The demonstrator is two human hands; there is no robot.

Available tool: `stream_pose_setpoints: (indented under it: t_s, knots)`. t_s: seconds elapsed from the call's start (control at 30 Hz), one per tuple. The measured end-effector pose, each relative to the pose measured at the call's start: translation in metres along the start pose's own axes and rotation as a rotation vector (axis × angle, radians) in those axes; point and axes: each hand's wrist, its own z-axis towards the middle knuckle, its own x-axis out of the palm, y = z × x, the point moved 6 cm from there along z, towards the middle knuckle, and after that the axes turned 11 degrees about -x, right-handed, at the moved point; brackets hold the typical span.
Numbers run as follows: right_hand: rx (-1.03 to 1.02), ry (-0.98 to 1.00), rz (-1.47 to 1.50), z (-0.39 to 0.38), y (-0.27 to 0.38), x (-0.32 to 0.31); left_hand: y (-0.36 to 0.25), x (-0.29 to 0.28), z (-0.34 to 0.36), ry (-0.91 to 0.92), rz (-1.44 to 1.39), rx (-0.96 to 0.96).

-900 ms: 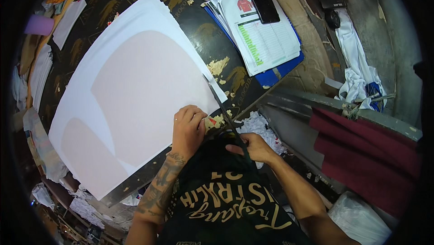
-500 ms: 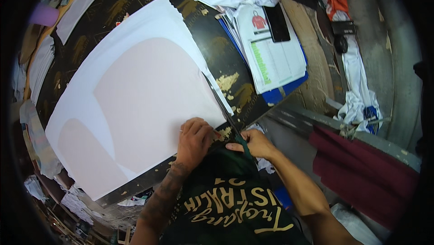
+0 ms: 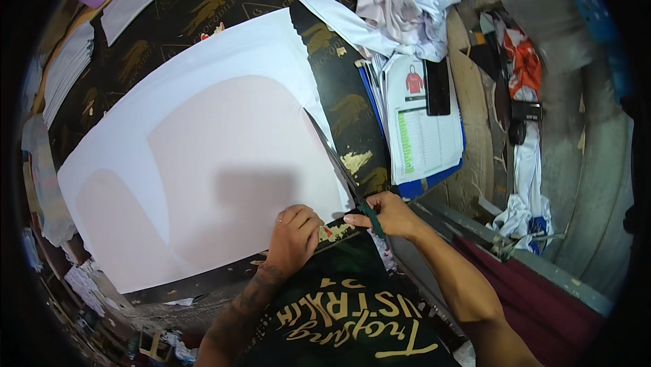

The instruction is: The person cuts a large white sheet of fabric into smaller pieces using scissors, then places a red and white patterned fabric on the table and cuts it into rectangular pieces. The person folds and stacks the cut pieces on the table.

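Observation:
A white fabric sheet [image 3: 203, 55] with pale pink panels [image 3: 224, 123] lies flat across the table in front of me. My right hand [image 3: 393, 216] is wrapped round the green handles of a pair of scissors [image 3: 342, 172]. Their long dark blades lie along the right edge of the large pink panel, tips pointing away from me, with a narrow white strip on their right. My left hand [image 3: 296, 237] is closed, its bent fingers pressed together on the near edge of the fabric beside the scissors; its fingertips are partly hidden.
Papers [image 3: 430, 140] on a blue folder lie right of the fabric, with a black phone [image 3: 438, 89] on top. Crumpled white cloth [image 3: 413, 8] is heaped behind them. Stacked white pieces [image 3: 71, 69] line the far left. Maroon cloth [image 3: 536, 299] hangs at the lower right.
The view has turned a little, so the papers and cloth heap appear lower. A shadow now falls on the pink panel. Both hands keep nearly the same places, with the scissors still at the panel's edge.

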Motion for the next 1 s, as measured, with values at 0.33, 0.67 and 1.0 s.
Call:
stream_pose_setpoints:
  t_s: [0.33,0.67,1.0]
  knots:
    - [-0.004,0.123,-0.131,0.040,0.046,-0.067,0.013,-0.067,0.089,-0.476,0.118,-0.267]
    - [-0.074,0.333,-0.586,0.093,0.104,-0.132,0.030,-0.070,0.129,-0.558,0.374,-0.252]
    - [-0.242,0.504,-0.875,0.163,0.191,-0.174,0.031,-0.071,0.129,-0.570,0.387,-0.277]
